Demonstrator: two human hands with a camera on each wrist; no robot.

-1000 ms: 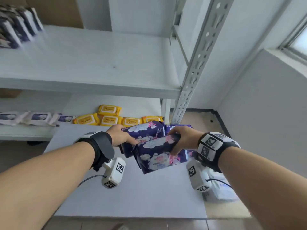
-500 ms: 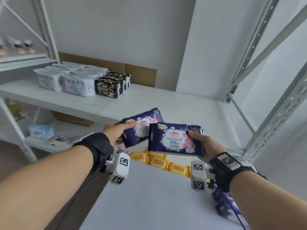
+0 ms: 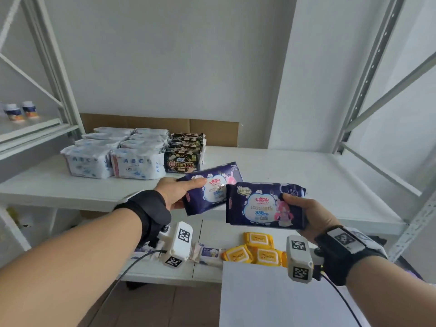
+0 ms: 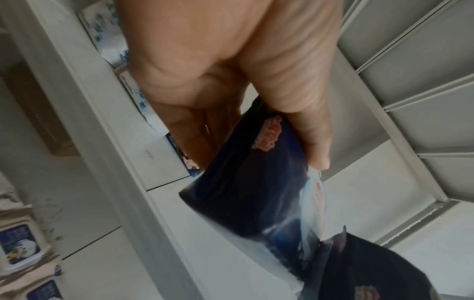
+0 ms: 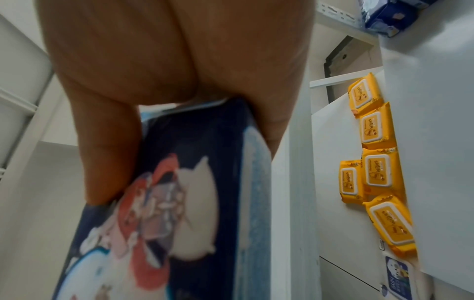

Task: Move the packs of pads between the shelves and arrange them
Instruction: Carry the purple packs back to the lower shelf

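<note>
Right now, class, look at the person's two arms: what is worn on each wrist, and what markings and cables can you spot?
Both forearms are bare. Each wrist wears a black strap with a white camera box bearing black-and-white square code tags and a thin black cable. The right strap also carries white tags on top.

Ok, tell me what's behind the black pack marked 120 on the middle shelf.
Behind the black pack marked 120 more black packs stand in a row, then cardboard against the wall. How many packs is unclear; the front ones cover the rest.
</note>
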